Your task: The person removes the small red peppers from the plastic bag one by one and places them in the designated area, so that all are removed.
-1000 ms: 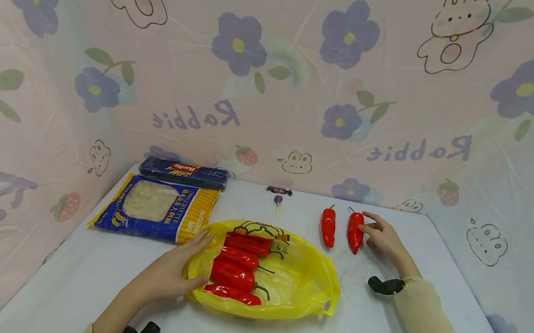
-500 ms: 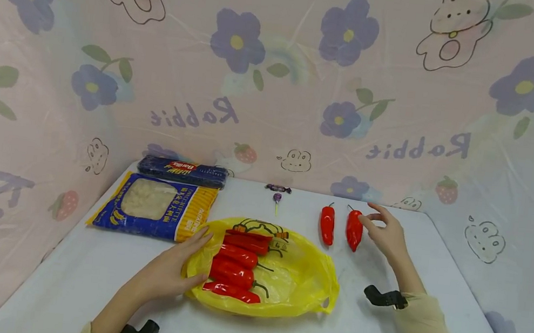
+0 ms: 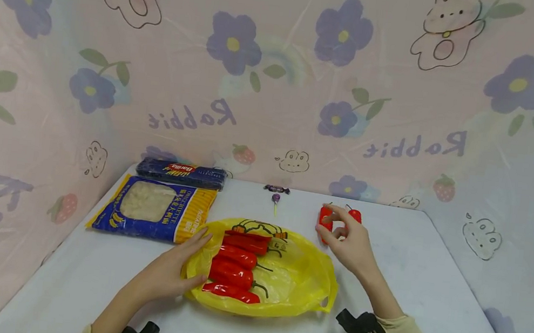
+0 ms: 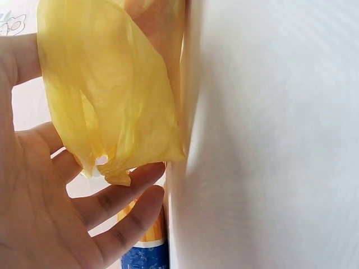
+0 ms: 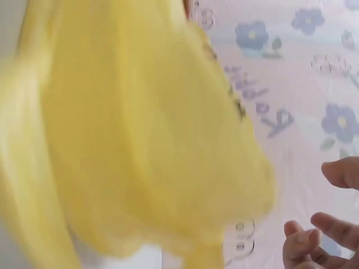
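A yellow plastic bag (image 3: pixel 301 281) lies open on the table, with several red chili peppers (image 3: pixel 236 276) side by side in it. My left hand (image 3: pixel 173 270) rests against the bag's left end, thumb at the near side and fingers spread at the far side. In the left wrist view the bag's end (image 4: pixel 112 101) lies between the thumb and the long, loosely extended fingers. My right hand (image 3: pixel 349 240) hovers in front of two loose chili peppers, the left one (image 3: pixel 325 216) and the right one (image 3: pixel 355 215), partly covering both. Its thumb and fingers stand apart, holding nothing.
Left of the bag lies a blue and yellow pasta packet (image 3: pixel 150 208), with a dark blue spaghetti packet (image 3: pixel 180 172) behind it. A lollipop (image 3: pixel 276 199) and a wrapped candy (image 3: pixel 276 189) lie at the back middle. A printed curtain (image 3: pixel 276 80) encloses the table.
My right hand has left the right-hand loose pepper and moved left to the other one. Both loose peppers stay in place. The left hand and the bag have not moved.
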### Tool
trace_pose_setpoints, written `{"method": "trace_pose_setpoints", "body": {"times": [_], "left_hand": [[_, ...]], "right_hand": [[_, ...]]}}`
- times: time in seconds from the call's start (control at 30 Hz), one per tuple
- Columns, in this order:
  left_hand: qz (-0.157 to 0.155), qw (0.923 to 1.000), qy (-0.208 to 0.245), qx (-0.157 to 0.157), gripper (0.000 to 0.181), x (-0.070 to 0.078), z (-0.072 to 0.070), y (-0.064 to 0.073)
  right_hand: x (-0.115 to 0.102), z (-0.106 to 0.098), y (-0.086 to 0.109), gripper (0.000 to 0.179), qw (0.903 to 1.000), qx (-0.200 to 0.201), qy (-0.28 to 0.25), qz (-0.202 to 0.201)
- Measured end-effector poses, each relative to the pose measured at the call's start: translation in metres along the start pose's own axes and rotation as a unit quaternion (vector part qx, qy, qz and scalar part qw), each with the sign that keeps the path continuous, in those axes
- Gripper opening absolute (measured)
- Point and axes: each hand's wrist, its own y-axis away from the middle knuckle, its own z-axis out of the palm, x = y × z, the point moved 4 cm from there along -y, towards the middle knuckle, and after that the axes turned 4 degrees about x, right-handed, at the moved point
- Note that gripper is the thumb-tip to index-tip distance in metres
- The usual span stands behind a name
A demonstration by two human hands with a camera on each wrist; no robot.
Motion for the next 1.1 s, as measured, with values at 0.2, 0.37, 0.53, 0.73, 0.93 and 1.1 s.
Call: {"method": "trace_pose_setpoints", "body": {"times": [0.2, 0.37, 0.53, 0.73, 0.93, 1.1], "left_hand": [[-0.001, 1.0, -0.005, 0.001, 0.087, 0.0, 0.0, 0.0], [0.0, 0.9999, -0.011, 0.003, 0.088, 0.001, -0.001, -0.001], [0.001, 1.0, -0.008, 0.0, 0.087, 0.003, -0.002, -0.001], [0.011, 0.9999, -0.011, -0.004, 0.086, 0.005, -0.003, -0.002], [0.016, 0.9998, -0.012, -0.001, 0.087, 0.005, -0.004, -0.002], [0.006, 0.9999, -0.008, -0.003, 0.088, 0.003, -0.002, 0.0]], "right_hand": [[-0.033, 0.033, 0.019, 0.053, 0.9972, -0.042, -0.021, -0.059], [-0.052, 0.06, 0.034, 0.054, 0.9894, -0.096, -0.051, -0.097], [-0.058, 0.086, 0.048, 0.048, 0.9797, -0.16, -0.035, -0.115], [-0.059, 0.109, 0.062, 0.045, 0.96, -0.247, -0.04, -0.125], [-0.06, 0.122, 0.07, 0.041, 0.9462, -0.299, -0.024, -0.121], [-0.062, 0.128, 0.075, 0.04, 0.9399, -0.32, 0.024, -0.117]]}}
